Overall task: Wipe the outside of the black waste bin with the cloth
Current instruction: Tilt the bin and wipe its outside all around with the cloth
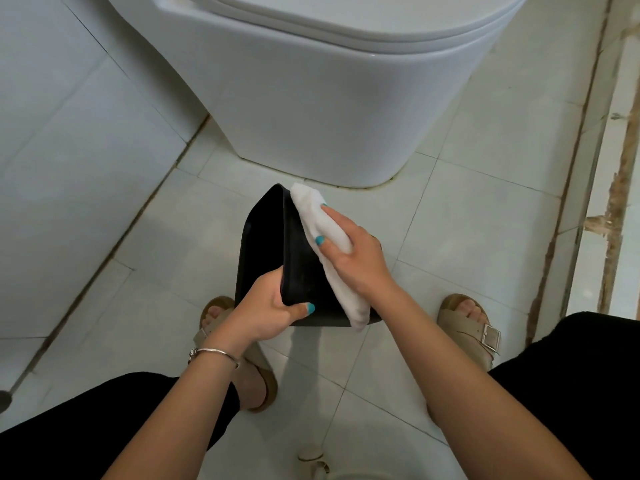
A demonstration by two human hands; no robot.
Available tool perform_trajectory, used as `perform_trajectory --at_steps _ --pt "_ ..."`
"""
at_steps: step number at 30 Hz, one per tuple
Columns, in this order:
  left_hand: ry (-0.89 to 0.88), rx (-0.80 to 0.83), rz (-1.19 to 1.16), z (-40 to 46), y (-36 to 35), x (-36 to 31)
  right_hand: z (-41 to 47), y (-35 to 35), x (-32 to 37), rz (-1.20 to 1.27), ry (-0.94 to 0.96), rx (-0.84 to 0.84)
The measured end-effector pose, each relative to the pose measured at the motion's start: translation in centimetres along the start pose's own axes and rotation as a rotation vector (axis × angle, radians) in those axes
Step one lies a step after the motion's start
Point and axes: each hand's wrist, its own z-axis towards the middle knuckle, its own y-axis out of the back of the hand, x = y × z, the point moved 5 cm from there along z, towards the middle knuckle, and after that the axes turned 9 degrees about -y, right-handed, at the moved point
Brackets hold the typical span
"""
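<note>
Pale tiled floor (450, 216), white toilet (329, 98) behind. Black waste bin (266, 237) tilted, interior not visible. Left hand (266, 313) fingers clamped on rim; right hand (356, 258) fingers gripping white cloth (311, 209) against side.

Cloth (323, 233) on bin (273, 251), toilet (325, 98) behind.
</note>
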Motion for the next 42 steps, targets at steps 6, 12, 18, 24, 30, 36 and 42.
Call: perform_trajectory --at_steps 6,12,18,24,30,36,42 --pt "-0.033 0.023 0.022 0.7 -0.2 -0.5 0.1 1.8 -0.9 -0.168 -0.035 -0.142" --pt "-0.035 0.041 0.044 0.6 0.0 -0.3 -1.6 1.4 -0.6 -0.219 0.095 -0.253" --pt "-0.011 0.014 0.035 0.0 0.1 0.1 -1.4 0.3 -1.5 -0.238 0.083 -0.142" --pt "-0.055 0.042 0.027 0.3 -0.3 -0.6 -0.8 0.5 -1.4 -0.189 0.11 -0.112" --pt "-0.1 0.024 0.009 1.0 0.4 -0.9 -2.4 -0.6 0.7 -0.166 0.219 -0.072" --pt "-0.022 -0.002 0.011 -0.1 0.1 0.2 -0.1 0.5 -3.9 -0.202 0.01 -0.108" --pt "-0.029 0.02 0.012 0.5 0.3 0.0 -0.5 0.4 -3.4 -0.206 0.018 -0.099"
